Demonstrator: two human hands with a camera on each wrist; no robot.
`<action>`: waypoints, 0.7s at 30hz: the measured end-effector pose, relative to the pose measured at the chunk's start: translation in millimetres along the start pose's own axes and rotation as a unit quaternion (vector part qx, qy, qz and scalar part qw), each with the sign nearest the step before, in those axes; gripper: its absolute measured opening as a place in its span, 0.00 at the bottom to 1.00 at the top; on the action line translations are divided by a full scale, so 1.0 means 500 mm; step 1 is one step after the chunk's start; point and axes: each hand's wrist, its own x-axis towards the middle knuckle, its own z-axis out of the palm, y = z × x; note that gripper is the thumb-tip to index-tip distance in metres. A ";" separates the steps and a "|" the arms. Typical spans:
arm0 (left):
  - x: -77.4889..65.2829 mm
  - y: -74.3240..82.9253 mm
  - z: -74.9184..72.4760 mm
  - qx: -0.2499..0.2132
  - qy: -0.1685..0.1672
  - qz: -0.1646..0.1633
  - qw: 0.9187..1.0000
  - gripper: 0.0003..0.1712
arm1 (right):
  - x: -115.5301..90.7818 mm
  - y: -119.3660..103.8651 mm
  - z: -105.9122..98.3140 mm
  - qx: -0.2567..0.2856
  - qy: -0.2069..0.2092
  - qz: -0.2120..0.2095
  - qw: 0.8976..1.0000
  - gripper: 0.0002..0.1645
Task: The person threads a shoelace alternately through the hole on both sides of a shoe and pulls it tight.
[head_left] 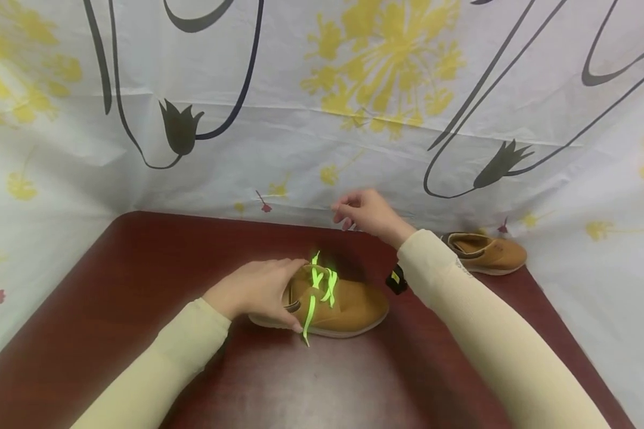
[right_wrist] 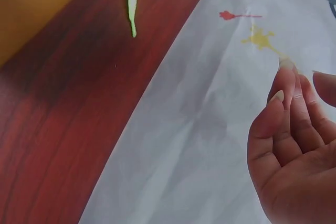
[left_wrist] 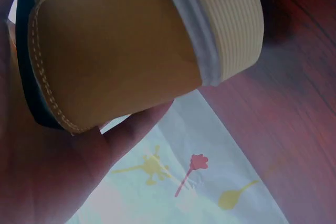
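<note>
A tan shoe (head_left: pixel 359 307) stands on the table with its toe pointing right. My left hand (head_left: pixel 257 289) grips it round the heel and collar, thumb on the near side and fingers over the far side. In the left wrist view the stitched heel (left_wrist: pixel 115 51) and ribbed sole (left_wrist: pixel 239 24) fill the upper part. Bright green laces (head_left: pixel 330 287) run through the eyelets, one end hanging down the near side. Beyond the shoe, my right hand (head_left: pixel 372 214) is raised near the table's far edge, its fingers loosely bent, thumb apart, holding nothing.
A second tan shoe (head_left: pixel 499 256) sits at the table's back right, partly behind my right sleeve. A small black object (head_left: pixel 396 280) shows beside that sleeve. White flowered cloth (head_left: pixel 300 143) hangs behind and at both sides of the dark red table (head_left: pixel 193 250).
</note>
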 end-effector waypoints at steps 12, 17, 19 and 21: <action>0.006 0.004 0.005 0.047 -0.006 0.009 0.999 0.54 | -0.086 0.041 -0.039 -0.045 -0.002 -0.031 0.999 0.14; 0.007 0.003 0.009 0.038 -0.004 0.003 0.999 0.48 | -0.130 0.069 -0.065 -0.068 0.010 -0.031 0.997 0.14; 0.006 -0.002 0.009 0.036 -0.003 0.002 0.999 0.48 | -0.145 0.083 -0.073 -0.077 0.014 -0.029 0.996 0.14; 0.002 -0.010 0.008 0.039 -0.003 0.000 0.999 0.47 | -0.159 0.096 -0.082 -0.097 0.021 -0.028 0.995 0.14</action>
